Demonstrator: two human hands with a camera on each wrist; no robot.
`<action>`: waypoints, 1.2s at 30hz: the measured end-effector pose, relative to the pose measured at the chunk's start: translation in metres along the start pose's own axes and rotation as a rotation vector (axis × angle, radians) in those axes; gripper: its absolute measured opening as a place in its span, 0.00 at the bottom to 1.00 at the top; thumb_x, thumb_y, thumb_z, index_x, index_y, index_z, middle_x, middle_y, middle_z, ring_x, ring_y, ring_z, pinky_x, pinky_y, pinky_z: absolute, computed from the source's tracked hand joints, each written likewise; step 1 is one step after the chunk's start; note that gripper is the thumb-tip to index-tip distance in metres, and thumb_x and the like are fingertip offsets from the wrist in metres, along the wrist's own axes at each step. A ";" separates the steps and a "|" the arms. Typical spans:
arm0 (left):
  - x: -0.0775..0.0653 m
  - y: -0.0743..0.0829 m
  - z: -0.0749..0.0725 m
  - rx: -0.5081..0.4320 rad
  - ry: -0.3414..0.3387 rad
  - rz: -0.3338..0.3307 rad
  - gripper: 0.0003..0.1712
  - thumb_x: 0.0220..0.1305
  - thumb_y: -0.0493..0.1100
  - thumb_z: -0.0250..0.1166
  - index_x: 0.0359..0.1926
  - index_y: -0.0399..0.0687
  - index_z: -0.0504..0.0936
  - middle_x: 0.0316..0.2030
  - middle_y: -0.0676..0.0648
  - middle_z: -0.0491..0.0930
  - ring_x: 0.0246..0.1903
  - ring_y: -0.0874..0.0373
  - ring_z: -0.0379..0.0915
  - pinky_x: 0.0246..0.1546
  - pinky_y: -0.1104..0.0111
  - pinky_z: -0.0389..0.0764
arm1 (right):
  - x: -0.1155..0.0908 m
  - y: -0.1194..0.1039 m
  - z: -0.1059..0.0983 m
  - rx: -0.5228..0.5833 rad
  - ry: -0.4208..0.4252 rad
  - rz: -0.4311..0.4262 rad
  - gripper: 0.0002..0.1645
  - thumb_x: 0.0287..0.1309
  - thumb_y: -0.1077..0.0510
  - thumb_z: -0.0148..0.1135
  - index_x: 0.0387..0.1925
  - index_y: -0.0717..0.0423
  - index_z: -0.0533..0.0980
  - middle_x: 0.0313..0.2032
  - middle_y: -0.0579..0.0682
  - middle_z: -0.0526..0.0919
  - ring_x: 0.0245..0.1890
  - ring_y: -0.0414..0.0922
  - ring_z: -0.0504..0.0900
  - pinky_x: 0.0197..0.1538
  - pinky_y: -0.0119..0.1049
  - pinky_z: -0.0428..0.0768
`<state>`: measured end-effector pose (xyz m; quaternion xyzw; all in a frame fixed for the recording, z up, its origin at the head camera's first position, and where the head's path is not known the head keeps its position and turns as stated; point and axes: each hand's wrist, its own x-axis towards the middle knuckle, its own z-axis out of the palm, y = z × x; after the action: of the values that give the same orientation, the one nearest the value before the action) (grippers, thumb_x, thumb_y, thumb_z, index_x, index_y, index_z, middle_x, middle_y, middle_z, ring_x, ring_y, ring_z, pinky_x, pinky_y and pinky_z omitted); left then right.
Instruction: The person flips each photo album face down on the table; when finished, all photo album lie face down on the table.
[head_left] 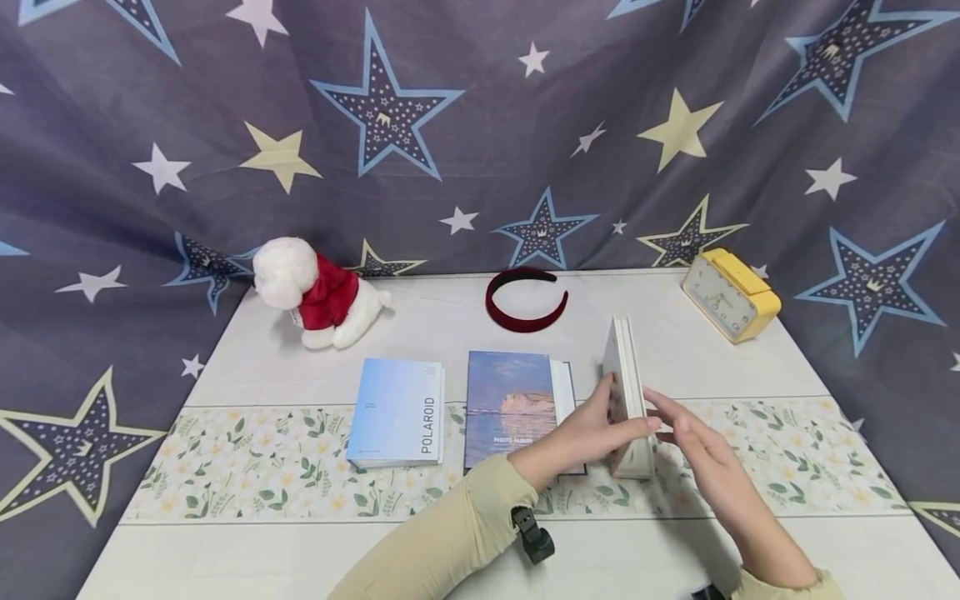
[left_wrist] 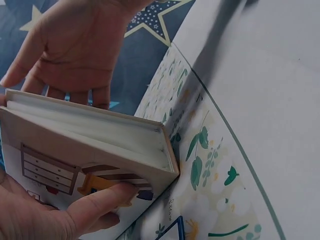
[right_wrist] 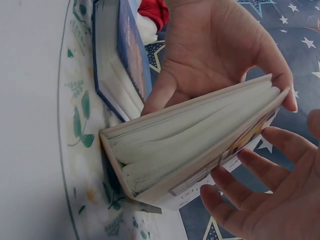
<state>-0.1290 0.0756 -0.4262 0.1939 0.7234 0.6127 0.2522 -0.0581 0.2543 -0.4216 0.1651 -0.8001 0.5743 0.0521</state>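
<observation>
A thick cream photo album (head_left: 628,358) stands upright on its edge on the table, its page side toward me. My left hand (head_left: 588,429) grips it from the left, thumb toward the near edge. Coloured drawings of furniture mark its cover (left_wrist: 50,167) in the left wrist view. On the other side my right hand (head_left: 705,450) holds its fingers spread and loosely bent, fingertips right at the right-hand cover, as the right wrist view shows. Beside the left forearm lies a blue photo album (head_left: 510,400) with a painted seaside cliff, partly covered by that arm.
A pale blue Polaroid album (head_left: 393,412) lies left of the cliff album. Behind are a white plush dog (head_left: 285,275) in a red top, a dark red headband (head_left: 525,323) and a yellow alarm clock (head_left: 738,292). A star-patterned curtain (head_left: 465,125) hangs along the back.
</observation>
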 end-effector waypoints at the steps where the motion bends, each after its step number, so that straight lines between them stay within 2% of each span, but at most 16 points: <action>1: 0.000 0.000 0.000 -0.002 0.004 -0.004 0.51 0.59 0.60 0.64 0.76 0.53 0.48 0.69 0.42 0.62 0.63 0.55 0.64 0.53 0.69 0.71 | 0.000 0.001 0.000 0.000 -0.003 0.003 0.27 0.77 0.63 0.29 0.70 0.60 0.63 0.68 0.45 0.68 0.63 0.34 0.67 0.56 0.28 0.71; 8: -0.003 0.002 -0.003 -0.061 -0.004 -0.013 0.44 0.55 0.54 0.64 0.72 0.59 0.57 0.57 0.47 0.72 0.50 0.58 0.73 0.43 0.67 0.78 | 0.001 0.005 0.000 -0.019 -0.022 0.058 0.25 0.76 0.63 0.34 0.69 0.57 0.66 0.67 0.46 0.68 0.63 0.35 0.68 0.55 0.25 0.70; 12: -0.004 0.004 -0.006 -0.131 -0.007 -0.007 0.41 0.54 0.47 0.64 0.70 0.56 0.60 0.57 0.50 0.72 0.49 0.60 0.74 0.40 0.66 0.81 | 0.001 0.010 0.001 -0.089 -0.021 0.120 0.24 0.76 0.61 0.41 0.69 0.53 0.67 0.68 0.53 0.67 0.62 0.29 0.65 0.55 0.21 0.67; 15: -0.004 0.003 -0.006 -0.169 0.007 0.009 0.39 0.54 0.42 0.63 0.68 0.54 0.61 0.56 0.50 0.73 0.48 0.62 0.74 0.39 0.66 0.82 | 0.000 0.015 0.003 -0.146 -0.008 0.170 0.24 0.74 0.59 0.46 0.69 0.55 0.67 0.67 0.58 0.67 0.63 0.36 0.67 0.54 0.22 0.70; 18: -0.005 0.003 -0.007 -0.185 0.030 0.042 0.38 0.55 0.39 0.63 0.67 0.52 0.63 0.55 0.49 0.74 0.46 0.62 0.75 0.40 0.67 0.82 | 0.001 0.018 0.004 -0.169 -0.003 0.242 0.27 0.73 0.56 0.50 0.69 0.58 0.65 0.68 0.61 0.65 0.64 0.53 0.68 0.58 0.39 0.75; 21: -0.005 0.004 -0.006 -0.202 0.063 0.066 0.37 0.54 0.35 0.62 0.67 0.50 0.65 0.55 0.49 0.76 0.45 0.63 0.76 0.41 0.69 0.81 | 0.002 0.020 0.004 -0.165 -0.013 0.327 0.35 0.71 0.52 0.53 0.73 0.60 0.57 0.70 0.68 0.59 0.65 0.69 0.63 0.61 0.58 0.70; 23: -0.005 0.005 -0.006 -0.227 0.075 0.080 0.39 0.53 0.33 0.60 0.68 0.50 0.64 0.55 0.47 0.76 0.45 0.62 0.76 0.42 0.69 0.81 | 0.002 0.021 0.002 -0.135 -0.022 0.378 0.42 0.71 0.51 0.54 0.76 0.60 0.48 0.71 0.71 0.51 0.65 0.73 0.60 0.60 0.64 0.66; 26: -0.004 0.005 -0.006 -0.248 0.093 0.084 0.43 0.52 0.31 0.59 0.71 0.49 0.61 0.57 0.46 0.76 0.46 0.62 0.77 0.43 0.69 0.80 | 0.001 0.024 -0.001 -0.103 -0.039 0.433 0.50 0.70 0.51 0.56 0.77 0.57 0.36 0.72 0.74 0.44 0.64 0.73 0.61 0.58 0.54 0.73; 28: -0.005 0.005 -0.006 -0.250 0.098 0.077 0.45 0.53 0.31 0.59 0.74 0.50 0.58 0.60 0.47 0.74 0.48 0.61 0.76 0.44 0.70 0.80 | 0.000 0.025 -0.003 -0.079 -0.052 0.440 0.53 0.68 0.52 0.58 0.77 0.57 0.33 0.72 0.73 0.41 0.64 0.72 0.62 0.55 0.42 0.76; 31: -0.005 0.003 -0.007 -0.252 0.096 0.064 0.46 0.57 0.34 0.60 0.75 0.50 0.53 0.65 0.46 0.69 0.52 0.60 0.75 0.47 0.70 0.79 | -0.002 0.027 -0.007 -0.052 -0.072 0.435 0.58 0.65 0.55 0.62 0.76 0.55 0.30 0.73 0.73 0.40 0.63 0.71 0.64 0.49 0.28 0.75; 33: -0.005 0.001 -0.007 -0.270 0.085 0.068 0.46 0.59 0.34 0.60 0.76 0.48 0.51 0.67 0.44 0.66 0.55 0.57 0.74 0.48 0.69 0.79 | -0.003 0.029 -0.010 -0.049 -0.076 0.428 0.62 0.62 0.56 0.65 0.76 0.55 0.29 0.73 0.72 0.40 0.62 0.70 0.65 0.46 0.25 0.74; 36: -0.005 -0.003 -0.008 -0.313 0.062 0.087 0.46 0.60 0.32 0.59 0.76 0.46 0.49 0.68 0.41 0.64 0.56 0.53 0.74 0.47 0.67 0.80 | -0.004 0.030 -0.014 -0.056 -0.077 0.428 0.64 0.59 0.57 0.68 0.76 0.55 0.29 0.73 0.71 0.41 0.61 0.68 0.67 0.45 0.25 0.75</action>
<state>-0.1299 0.0663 -0.4272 0.1645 0.6174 0.7340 0.2302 -0.0652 0.2767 -0.4449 0.0120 -0.8340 0.5430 -0.0969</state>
